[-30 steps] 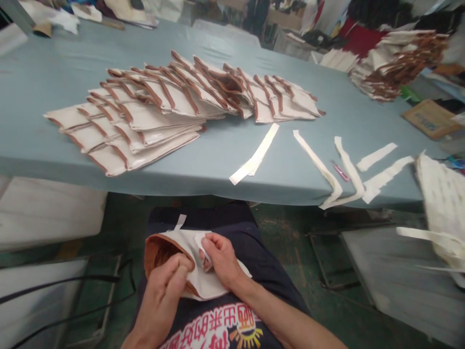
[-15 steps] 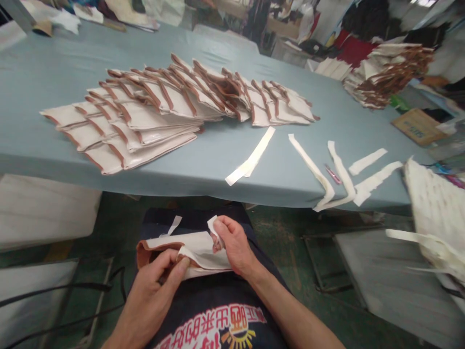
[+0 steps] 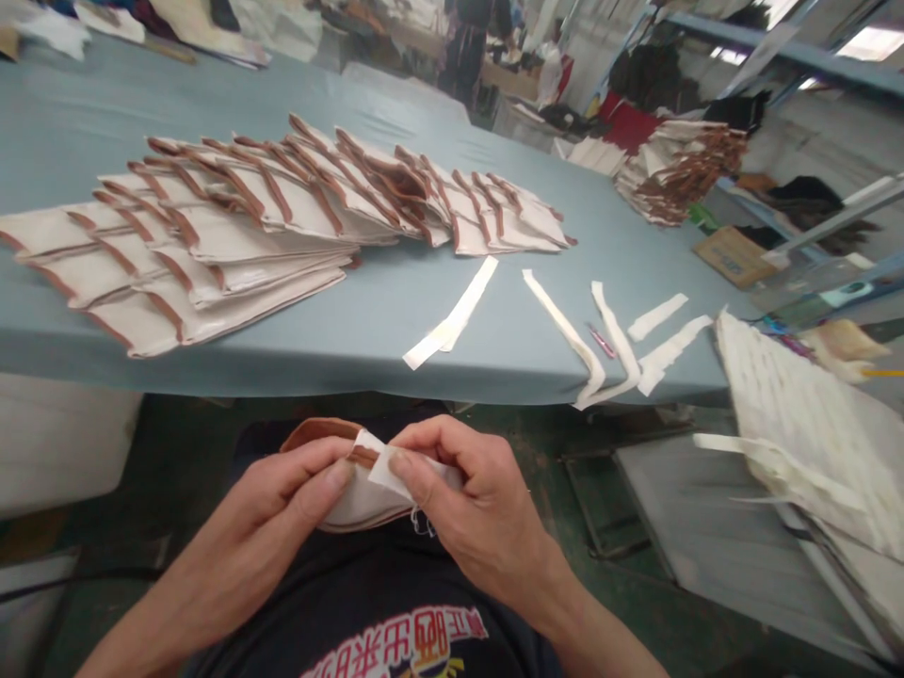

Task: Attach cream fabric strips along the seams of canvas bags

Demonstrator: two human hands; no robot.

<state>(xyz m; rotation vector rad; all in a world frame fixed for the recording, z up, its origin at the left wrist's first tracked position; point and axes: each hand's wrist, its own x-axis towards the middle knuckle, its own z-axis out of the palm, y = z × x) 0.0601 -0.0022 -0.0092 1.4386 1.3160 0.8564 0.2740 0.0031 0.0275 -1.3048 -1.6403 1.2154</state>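
Above my lap is a cream fabric pouch (image 3: pixel 353 499) with a brown lining, its open mouth facing up and left. My left hand (image 3: pixel 282 499) pinches the pouch's brown-lined edge between thumb and fingers. Opposite it, my right hand (image 3: pixel 470 485) is closed on a small white strip (image 3: pixel 388 474), thumb on top, laid against the same edge. Loose white threads (image 3: pixel 422 521) hang below the right fingers. Part of the pouch is hidden behind both hands.
A blue-grey table (image 3: pixel 339 363) stands just ahead. On it lie overlapping cream-and-brown pouches (image 3: pixel 275 198), several white strips (image 3: pixel 456 315) and a small pink tool (image 3: pixel 601 340). Another pouch pile (image 3: pixel 682 169) sits at the far right, and a grey bench (image 3: pixel 678 508) holds more white strips (image 3: pixel 791 471).
My right hand has brought the white strip left to the pouch's edge, close to my left hand. The pouch has been turned and lifted. The view has swung right.
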